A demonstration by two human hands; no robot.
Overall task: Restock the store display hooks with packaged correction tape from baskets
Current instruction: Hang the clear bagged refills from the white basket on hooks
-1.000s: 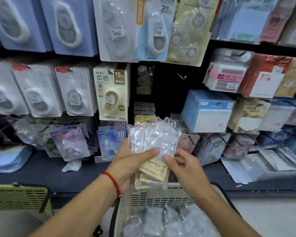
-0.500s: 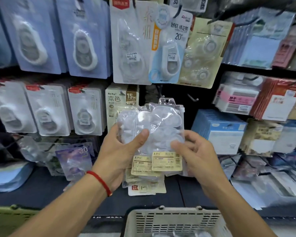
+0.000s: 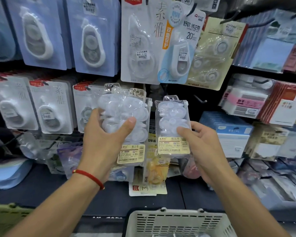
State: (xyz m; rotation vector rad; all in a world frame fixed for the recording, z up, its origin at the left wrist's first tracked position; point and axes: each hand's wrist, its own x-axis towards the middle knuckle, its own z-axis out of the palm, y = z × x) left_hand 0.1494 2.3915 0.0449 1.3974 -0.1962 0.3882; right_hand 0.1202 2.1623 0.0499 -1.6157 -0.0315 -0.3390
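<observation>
My left hand (image 3: pixel 102 142) grips a stack of clear correction tape packs (image 3: pixel 125 117) with yellow labels, thumb across the front. My right hand (image 3: pixel 200 144) pinches a single clear pack (image 3: pixel 172 122) by its lower part and holds it upright, apart from the stack. Both are raised in front of the display wall. A bare metal hook (image 3: pixel 200 99) sticks out of the dark panel just right of the single pack. The white basket (image 3: pixel 176 221) is below at the frame's bottom edge.
Carded correction tapes hang in rows above and to the left (image 3: pixel 91 40). Boxes and sticky notes fill the shelves on the right (image 3: pixel 243 103). A dark shelf ledge (image 3: pixel 41 190) runs under the display. A green basket (image 3: pixel 5 218) sits at bottom left.
Both hands rose from the basket toward the display. My right hand took one pack off the stack and moved it to the right.
</observation>
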